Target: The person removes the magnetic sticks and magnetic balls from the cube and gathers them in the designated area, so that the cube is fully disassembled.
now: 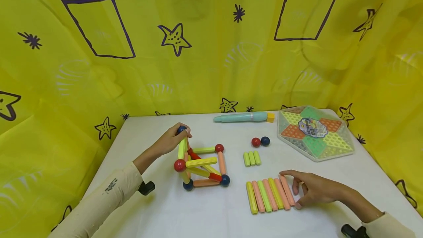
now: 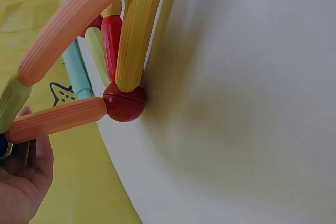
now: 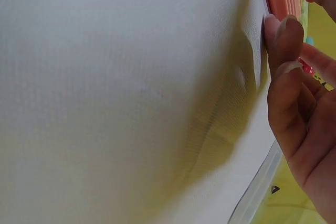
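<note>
My left hand (image 1: 169, 141) grips the top dark blue ball (image 1: 181, 129) of a frame built from magnetic sticks and balls. In the left wrist view, its fingers also touch an orange stick (image 2: 60, 119) that ends at a red ball (image 2: 125, 102). The frame (image 1: 201, 162) stands on the table with yellow, orange, green and red sticks. On the right, my right hand (image 1: 317, 187) spans the last orange magnetic stick (image 1: 286, 190) of a side-by-side row, forefinger at its far end and thumb at its near end. The other fingers are bent.
Three short green sticks (image 1: 252, 158) lie behind the row. Beyond them are a loose red ball (image 1: 256, 142) and blue ball (image 1: 265, 141). A teal pen-shaped thing (image 1: 241, 117) and a hexagonal box (image 1: 314, 133) lie at the back, before a yellow curtain (image 1: 205, 76).
</note>
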The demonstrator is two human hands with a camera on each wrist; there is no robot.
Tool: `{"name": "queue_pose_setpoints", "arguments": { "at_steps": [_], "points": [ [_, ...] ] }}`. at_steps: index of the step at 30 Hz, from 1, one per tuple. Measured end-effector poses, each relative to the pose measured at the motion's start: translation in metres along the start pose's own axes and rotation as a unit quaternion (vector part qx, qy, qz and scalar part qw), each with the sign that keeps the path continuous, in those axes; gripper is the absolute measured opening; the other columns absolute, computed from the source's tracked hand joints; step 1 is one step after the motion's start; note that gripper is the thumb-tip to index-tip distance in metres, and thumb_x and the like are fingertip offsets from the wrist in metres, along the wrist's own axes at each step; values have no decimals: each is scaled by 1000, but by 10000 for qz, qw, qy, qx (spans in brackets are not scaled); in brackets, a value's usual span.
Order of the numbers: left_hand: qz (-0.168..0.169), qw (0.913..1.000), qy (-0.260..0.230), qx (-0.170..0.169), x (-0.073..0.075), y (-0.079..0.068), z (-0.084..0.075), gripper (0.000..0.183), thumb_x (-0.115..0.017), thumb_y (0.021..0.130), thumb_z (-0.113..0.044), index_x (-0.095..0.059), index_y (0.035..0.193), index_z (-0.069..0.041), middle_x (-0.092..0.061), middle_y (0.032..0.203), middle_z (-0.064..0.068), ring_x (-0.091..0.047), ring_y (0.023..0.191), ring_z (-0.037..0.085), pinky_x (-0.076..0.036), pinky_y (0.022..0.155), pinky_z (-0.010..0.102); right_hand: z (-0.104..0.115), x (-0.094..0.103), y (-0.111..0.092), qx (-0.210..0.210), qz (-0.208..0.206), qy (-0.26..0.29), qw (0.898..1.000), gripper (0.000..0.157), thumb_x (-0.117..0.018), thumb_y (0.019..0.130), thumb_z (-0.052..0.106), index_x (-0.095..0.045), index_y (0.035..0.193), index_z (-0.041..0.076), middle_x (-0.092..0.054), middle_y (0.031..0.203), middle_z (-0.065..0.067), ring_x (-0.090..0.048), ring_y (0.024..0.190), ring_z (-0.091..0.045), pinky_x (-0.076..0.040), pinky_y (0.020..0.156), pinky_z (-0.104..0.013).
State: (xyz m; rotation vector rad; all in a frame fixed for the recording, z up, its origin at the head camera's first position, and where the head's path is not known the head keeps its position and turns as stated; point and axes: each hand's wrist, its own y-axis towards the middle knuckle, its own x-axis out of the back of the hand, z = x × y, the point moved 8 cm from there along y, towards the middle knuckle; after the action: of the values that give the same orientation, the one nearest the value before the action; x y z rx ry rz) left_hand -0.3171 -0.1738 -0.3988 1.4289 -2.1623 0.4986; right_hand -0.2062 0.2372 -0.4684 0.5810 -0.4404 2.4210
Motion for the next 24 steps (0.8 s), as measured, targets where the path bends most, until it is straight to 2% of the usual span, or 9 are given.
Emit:
{"name": "queue_pose_setpoints", "arguments": {
  "at_steps": [8, 13, 18, 21, 24],
  "points": [
    [2, 10000, -48, 29, 0, -1, 0, 41, -43, 109, -35, -46, 132, -1, -64, 124, 25, -63, 113, 31, -46, 106, 52, -2, 2, 2, -177, -107, 482, 9986, 87, -78, 86, 14, -24, 151, -7, -65, 96, -9, -51, 60, 1, -46, 54, -21],
    [-5, 10000, -68, 13, 1, -1, 1, 39, -43, 109, -32, -46, 132, -1, -65, 124, 24, -63, 111, 31, -46, 105, 53, 6, 17, 7, -105, -416, 241, 9988, 70, -71, 93, 12, -31, 147, -9, -66, 96, -6, -52, 58, -3, -48, 52, -24],
    [4, 10000, -55, -52, 1, -1, -2, 39, -43, 109, -33, -47, 132, -1, -65, 123, 23, -63, 111, 30, -46, 105, 52, 43, 33, 30, 179, -1213, -437, 9915, 47, -66, 98, 16, -49, 138, -2, -67, 96, -2, -61, 63, -14, -50, 56, -26],
    [43, 10000, -70, -55, 1, -1, -2, 40, -43, 109, -35, -47, 132, -2, -65, 123, 24, -62, 112, 30, -45, 106, 52, 71, 33, 53, 385, -1550, -828, 9837, 32, -65, 99, 18, -59, 128, 5, -68, 100, -2, -63, 71, -11, -52, 62, -26],
    [74, 9999, -66, -41, 0, 0, 0, 42, -42, 109, -36, -46, 132, -2, -64, 125, 25, -62, 114, 31, -44, 107, 53, 96, 24, 79, 541, -1629, -1090, 9791, 25, -65, 99, 23, -63, 121, 11, -68, 103, -1, -62, 80, -7, -54, 67, -25]
  ]
}}
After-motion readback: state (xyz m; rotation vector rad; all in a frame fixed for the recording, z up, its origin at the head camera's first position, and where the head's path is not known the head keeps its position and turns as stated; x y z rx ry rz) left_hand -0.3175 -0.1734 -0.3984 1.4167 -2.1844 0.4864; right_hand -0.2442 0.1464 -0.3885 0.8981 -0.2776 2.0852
